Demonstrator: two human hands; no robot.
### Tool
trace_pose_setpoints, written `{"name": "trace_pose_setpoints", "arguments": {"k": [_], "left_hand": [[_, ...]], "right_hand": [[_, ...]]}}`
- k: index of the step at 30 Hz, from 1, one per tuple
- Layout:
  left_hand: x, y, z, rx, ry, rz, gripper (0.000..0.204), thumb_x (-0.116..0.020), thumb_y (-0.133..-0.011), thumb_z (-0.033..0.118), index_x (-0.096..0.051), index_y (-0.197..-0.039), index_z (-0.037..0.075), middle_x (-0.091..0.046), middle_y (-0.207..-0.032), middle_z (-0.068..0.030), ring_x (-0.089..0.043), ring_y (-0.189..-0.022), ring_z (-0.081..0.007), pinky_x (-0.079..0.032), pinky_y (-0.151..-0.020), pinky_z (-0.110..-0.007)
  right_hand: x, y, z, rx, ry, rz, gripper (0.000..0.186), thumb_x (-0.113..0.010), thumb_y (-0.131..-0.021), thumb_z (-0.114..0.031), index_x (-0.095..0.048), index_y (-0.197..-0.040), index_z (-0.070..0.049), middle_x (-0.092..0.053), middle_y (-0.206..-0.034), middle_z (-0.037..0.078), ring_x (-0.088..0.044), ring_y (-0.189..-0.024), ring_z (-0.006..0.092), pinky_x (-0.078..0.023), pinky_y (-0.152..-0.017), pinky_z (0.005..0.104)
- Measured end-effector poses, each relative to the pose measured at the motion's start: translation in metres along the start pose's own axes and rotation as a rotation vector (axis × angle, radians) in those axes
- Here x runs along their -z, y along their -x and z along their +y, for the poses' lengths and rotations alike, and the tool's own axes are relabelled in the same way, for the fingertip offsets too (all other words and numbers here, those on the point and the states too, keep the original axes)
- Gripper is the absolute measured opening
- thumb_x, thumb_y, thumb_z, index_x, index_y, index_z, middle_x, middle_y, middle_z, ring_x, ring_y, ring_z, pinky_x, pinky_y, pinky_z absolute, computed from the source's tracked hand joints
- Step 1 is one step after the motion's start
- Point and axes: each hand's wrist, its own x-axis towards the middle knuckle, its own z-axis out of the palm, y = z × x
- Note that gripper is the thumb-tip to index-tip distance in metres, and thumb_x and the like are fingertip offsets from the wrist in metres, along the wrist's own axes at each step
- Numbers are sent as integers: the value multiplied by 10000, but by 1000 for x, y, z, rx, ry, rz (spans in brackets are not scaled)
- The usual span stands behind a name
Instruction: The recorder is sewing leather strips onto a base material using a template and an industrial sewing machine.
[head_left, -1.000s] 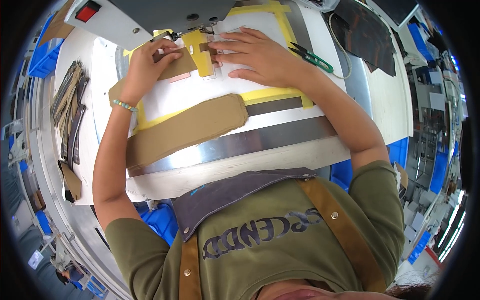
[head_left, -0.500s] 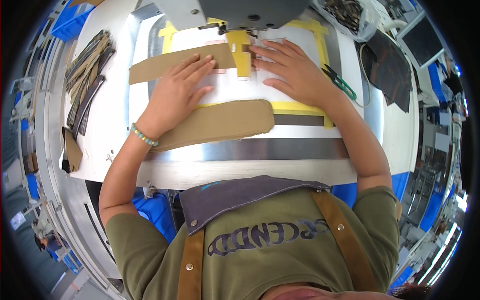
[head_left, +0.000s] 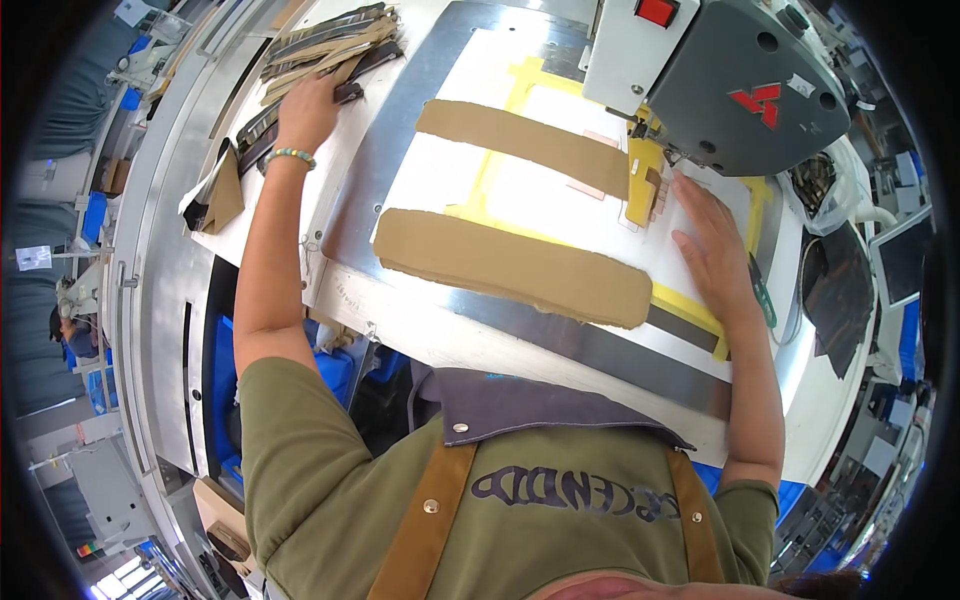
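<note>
My left hand (head_left: 308, 112) reaches into a pile of narrow brown and black strips (head_left: 325, 45) at the far left, its fingers closed on a strip at the pile's near side; the fingertips are partly hidden. Beside the sewing machine head (head_left: 735, 85), my right hand (head_left: 712, 240) lies with fingers stretched out on the white work plate (head_left: 560, 222). Its fingertips are near a yellow guide piece (head_left: 642, 185) under the needle area. A long tan panel (head_left: 520, 143) runs leftward from that guide. Nearer me lies a stack of similar tan panels (head_left: 510, 268).
Green-handled scissors (head_left: 763, 295) lie beside my right forearm. A clear bag of dark scraps (head_left: 820, 190) and a dark sheet of material (head_left: 838, 295) are at the right. Yellow tape (head_left: 520, 85) borders the plate. A folded tan piece (head_left: 228, 190) lies at the left table edge.
My left hand has left the tan panel and moved far left to the strip pile. My right hand stays by the yellow guide piece. The whole view has turned toward the left.
</note>
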Motion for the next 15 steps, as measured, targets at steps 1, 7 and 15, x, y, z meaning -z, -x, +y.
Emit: {"name": "trace_pose_setpoints", "arguments": {"k": [1, 7, 15], "left_hand": [[-11, 1, -25, 29, 4, -26, 287, -808, -874, 124, -765, -1153, 77, -731, -1128, -147, -677, -1137, -390, -567, -947, -477], [2, 5, -29, 128, 227, -6, 311, -892, -818, 146, -748, -1073, 43, -746, -1030, -144, -709, -992, -353, -554, -877, -457], [103, 38, 106, -482, 796, 87, 178, -827, -901, 26, -759, -1061, -13, -744, -925, -95, -682, -799, -229, -544, -756, -324]], "right_hand": [[-1, -2, 1, 14, -3, -4, 544, -636, -1051, -212, -539, -1565, -64, -526, -1635, 128, -510, -1450, 390, -389, -1231, 488], [3, -1, -3, 7, -10, 4, 526, -643, -1045, -195, -558, -1545, -54, -551, -1608, 136, -528, -1427, 398, -402, -1222, 488], [15, -4, -23, 53, -99, 107, 449, -660, -1006, -102, -649, -1448, -20, -671, -1453, 174, -625, -1311, 397, -482, -1138, 455]]}}
